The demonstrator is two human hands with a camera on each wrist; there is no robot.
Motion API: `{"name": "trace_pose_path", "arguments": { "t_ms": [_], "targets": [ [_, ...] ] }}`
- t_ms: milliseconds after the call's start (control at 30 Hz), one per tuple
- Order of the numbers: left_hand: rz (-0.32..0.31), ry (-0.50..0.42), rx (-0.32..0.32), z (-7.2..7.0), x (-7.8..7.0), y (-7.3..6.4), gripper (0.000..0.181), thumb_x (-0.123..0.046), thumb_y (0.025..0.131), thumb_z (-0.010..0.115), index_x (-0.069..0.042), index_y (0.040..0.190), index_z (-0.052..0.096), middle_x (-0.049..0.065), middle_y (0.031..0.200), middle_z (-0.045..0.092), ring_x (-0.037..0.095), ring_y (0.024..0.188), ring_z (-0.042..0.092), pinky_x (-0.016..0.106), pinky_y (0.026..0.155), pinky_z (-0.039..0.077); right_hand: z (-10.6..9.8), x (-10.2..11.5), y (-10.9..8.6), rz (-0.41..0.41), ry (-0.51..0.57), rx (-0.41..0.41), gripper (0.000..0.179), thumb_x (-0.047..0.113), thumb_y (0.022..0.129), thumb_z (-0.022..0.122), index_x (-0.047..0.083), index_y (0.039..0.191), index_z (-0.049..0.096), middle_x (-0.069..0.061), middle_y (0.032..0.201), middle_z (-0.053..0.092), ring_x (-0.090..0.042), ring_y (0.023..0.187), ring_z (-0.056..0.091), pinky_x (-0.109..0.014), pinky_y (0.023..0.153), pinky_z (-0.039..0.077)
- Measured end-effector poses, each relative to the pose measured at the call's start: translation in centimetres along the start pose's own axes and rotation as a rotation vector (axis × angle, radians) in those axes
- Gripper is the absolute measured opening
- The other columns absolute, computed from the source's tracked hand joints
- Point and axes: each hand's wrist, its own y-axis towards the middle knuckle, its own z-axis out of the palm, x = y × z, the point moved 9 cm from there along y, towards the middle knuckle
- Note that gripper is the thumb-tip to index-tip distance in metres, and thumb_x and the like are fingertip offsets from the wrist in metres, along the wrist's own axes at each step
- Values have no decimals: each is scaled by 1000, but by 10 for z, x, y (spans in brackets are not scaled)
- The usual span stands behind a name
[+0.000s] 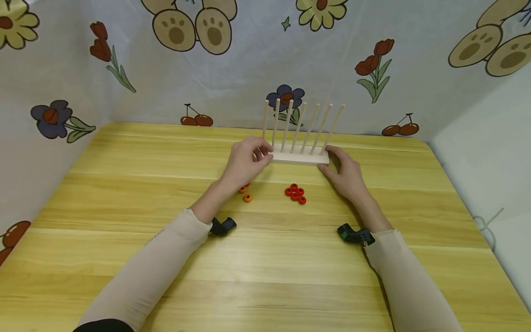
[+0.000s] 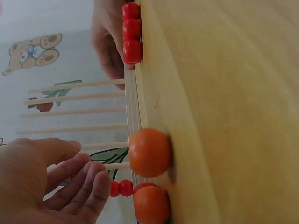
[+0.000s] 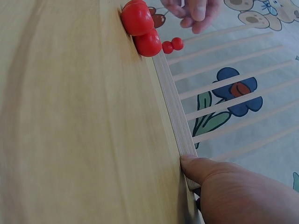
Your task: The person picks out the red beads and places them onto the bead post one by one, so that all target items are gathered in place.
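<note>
A pale wooden peg stand with a row of several upright pegs stands toward the back of the table. At its right end my right hand grips the base, with the thumb on the front edge and the fingers behind. My left hand hovers by the leftmost peg, fingers loosely bent and nothing visible between them. Low on that peg sit two red beads, just below the fingertips in the right wrist view. The left hand itself partly hides the peg in the left wrist view.
A cluster of several red beads lies in front of the stand. Orange beads lie to the left, partly covered by the left forearm. Behind the wooden table hangs a patterned cloth.
</note>
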Motion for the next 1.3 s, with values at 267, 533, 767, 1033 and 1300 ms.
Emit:
{"name": "trace_pose_path", "arguments": {
  "t_ms": [267,533,767,1033,1300],
  "targets": [
    [-46,-16,239,29,1,-7,14,-21,98,77,-8,103,77,4,91,70,18,81,64,30,75,54,0,-1,0,2,-5,4,59,24,103,70,6,155,48,-23,158,50,-45,151,40,-62,124,29],
    [-23,17,441,50,-5,-14,24,-32,95,81,-10,104,78,1,90,70,14,80,63,26,74,53,-1,-1,1,0,-9,3,59,25,104,70,6,155,48,-23,158,50,-45,151,40,-62,124,29],
    [34,-6,532,61,-13,-20,27,-30,89,87,-8,103,79,6,95,69,16,82,63,25,75,53,-1,-1,1,-1,-7,2,59,24,103,70,5,155,48,-23,158,50,-45,151,40,-62,124,30],
    [57,5,567,69,-19,-24,18,-15,87,88,-8,101,79,7,95,68,14,80,63,22,72,52,-1,-1,0,-6,-15,-3,59,24,103,70,5,155,49,-23,157,51,-45,150,41,-62,123,30],
    [51,26,560,69,-22,-26,10,-10,90,84,-8,98,79,6,96,68,14,82,63,21,73,52,1,-2,1,-4,-23,-1,59,23,103,70,6,155,48,-23,157,50,-45,150,41,-62,123,30]
  ]
}}
